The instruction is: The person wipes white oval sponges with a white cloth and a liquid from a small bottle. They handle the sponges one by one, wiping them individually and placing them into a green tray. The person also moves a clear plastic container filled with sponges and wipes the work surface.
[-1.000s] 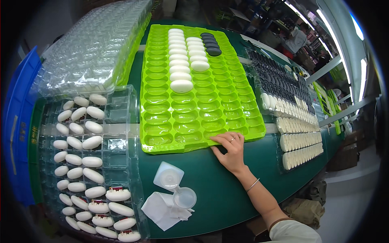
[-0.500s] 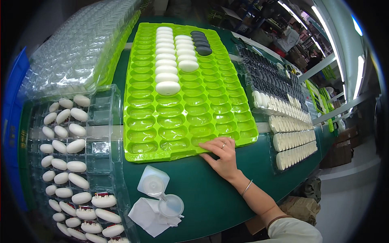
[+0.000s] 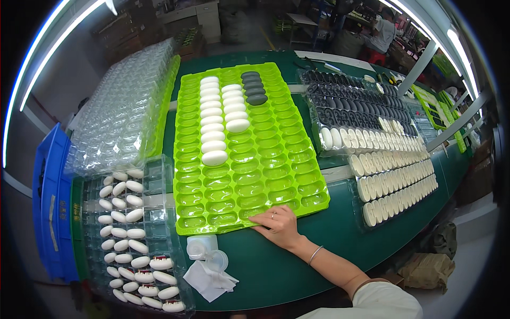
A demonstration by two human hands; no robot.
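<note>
My right hand (image 3: 278, 226) grips the near edge of a green moulded tray (image 3: 247, 190), fingers over the rim and thumb below it. The tray lies lengthwise on the table, with rows of oval pockets. Glossy white oval shells (image 3: 214, 158) fill part of two columns at its far end. Beside them is a short column of dark grey oval shells (image 3: 256, 99). Just before the tray's near left corner stand a translucent bottle (image 3: 202, 245), a small clear round container (image 3: 217, 260) and a white cloth (image 3: 211, 282). My left hand is out of view.
To the left, a clear tray (image 3: 159, 210) holds white oval pieces, some with red parts inside. Behind it are stacked clear trays (image 3: 117, 106) and a blue crate (image 3: 53, 212). On the right lie trays of dark pieces (image 3: 350, 103) and cream pieces (image 3: 396, 186). A person (image 3: 382, 34) sits far back.
The view has tilted upward, so the table's far edge and more of the room show. My right hand stays on the tray's near edge. The shells keep their pockets.
</note>
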